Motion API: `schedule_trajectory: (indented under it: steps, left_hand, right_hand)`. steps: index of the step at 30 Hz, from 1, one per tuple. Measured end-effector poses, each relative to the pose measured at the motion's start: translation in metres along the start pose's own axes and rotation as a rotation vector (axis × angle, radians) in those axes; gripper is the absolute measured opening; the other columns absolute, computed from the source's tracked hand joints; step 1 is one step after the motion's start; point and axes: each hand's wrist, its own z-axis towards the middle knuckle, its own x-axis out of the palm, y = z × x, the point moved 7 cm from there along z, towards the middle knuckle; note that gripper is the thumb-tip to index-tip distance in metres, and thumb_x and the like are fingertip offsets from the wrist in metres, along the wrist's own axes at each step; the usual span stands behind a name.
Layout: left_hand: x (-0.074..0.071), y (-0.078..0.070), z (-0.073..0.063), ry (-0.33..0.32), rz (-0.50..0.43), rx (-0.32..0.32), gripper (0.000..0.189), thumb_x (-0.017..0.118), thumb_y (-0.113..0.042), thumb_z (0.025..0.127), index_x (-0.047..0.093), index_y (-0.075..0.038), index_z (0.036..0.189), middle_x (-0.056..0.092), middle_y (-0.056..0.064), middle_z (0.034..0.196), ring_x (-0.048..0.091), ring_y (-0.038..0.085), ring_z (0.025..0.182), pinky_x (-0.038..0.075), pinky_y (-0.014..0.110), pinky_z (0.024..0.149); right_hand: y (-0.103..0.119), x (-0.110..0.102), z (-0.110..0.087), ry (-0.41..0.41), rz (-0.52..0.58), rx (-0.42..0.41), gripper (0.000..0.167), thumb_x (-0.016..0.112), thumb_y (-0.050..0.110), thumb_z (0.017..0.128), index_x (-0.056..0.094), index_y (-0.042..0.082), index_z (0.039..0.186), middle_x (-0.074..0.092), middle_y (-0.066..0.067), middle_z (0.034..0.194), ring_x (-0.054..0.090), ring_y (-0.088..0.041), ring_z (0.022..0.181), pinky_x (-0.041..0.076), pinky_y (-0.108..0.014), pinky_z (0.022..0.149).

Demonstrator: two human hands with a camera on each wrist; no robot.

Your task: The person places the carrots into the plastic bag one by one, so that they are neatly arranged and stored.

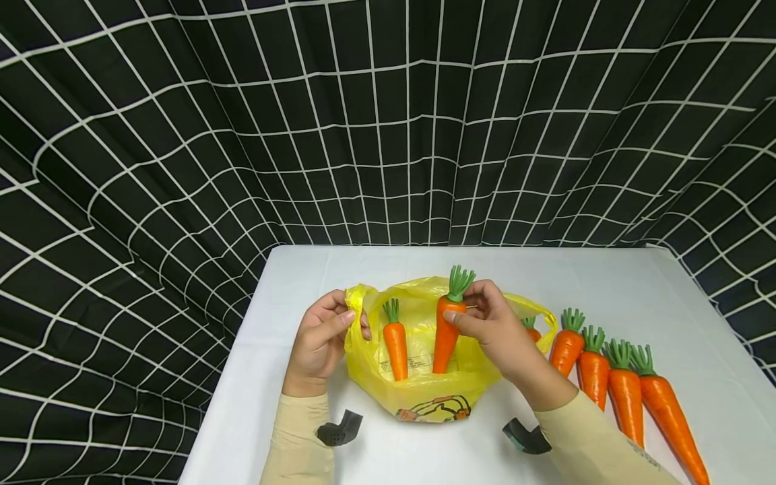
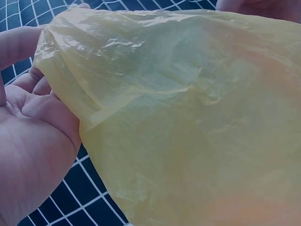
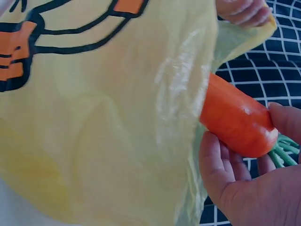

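So the left hand (image 1: 321, 337) has the yellow bag (image 1: 372, 377) by its left handle, thumb and fingers pinching the plastic together up near the rim. My guess is that grip is there because the plastic is thin and floppy, and the mouth would probably sag without something pulling it outward. The right side has nobody on it, but it's standing open well enough.

Right hand (image 1: 500, 333) has the held carrot (image 1: 446, 330), thumb on the near side and fingers round the back, pinching it up by the thick end just under the greens. It's roughly upright, tip down inside the mouth, top sticking out above the rim. Holding it that high probably keeps the fingers clear of the plastic and lets the narrow end lead. The right wrist view shows the fat end outside the edge too.

There's a loose carrot (image 1: 396, 347) in the bag already, leaning on its own, with its tip hidden by the front wall. Over on the right of the surface (image 1: 303, 269) there's a row of carrots (image 1: 624, 397), greens all pointing away from the person, handy for the right arm I'd say. One more top peeks out by the right handle.
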Motion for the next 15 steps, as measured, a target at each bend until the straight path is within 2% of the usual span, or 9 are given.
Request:
schedule_trajectory:
  steps: [8,15]
  left_hand:
    - [0.000,-0.002,-0.001,0.008,-0.007,0.003,0.034,0.039,0.013,0.102,0.067,-0.005,0.112,0.071,0.011,0.095,0.071,0.021,0.079,0.065,0.031,0.076]
    - [0.001,-0.001,0.000,0.030,-0.031,0.000,0.033,0.040,0.012,0.102,0.066,-0.005,0.113,0.071,0.010,0.095,0.071,0.019,0.079,0.064,0.030,0.075]
  right_hand:
    - [-0.008,0.012,0.003,0.025,-0.008,-0.007,0.047,0.076,0.017,0.104,0.044,0.003,0.136,0.057,-0.018,0.126,0.058,-0.031,0.105,0.057,-0.029,0.089]
    - [-0.017,0.019,0.007,0.038,-0.042,0.037,0.047,0.076,0.019,0.104,0.045,0.004,0.136,0.055,-0.017,0.128,0.057,-0.031,0.106,0.057,-0.032,0.087]
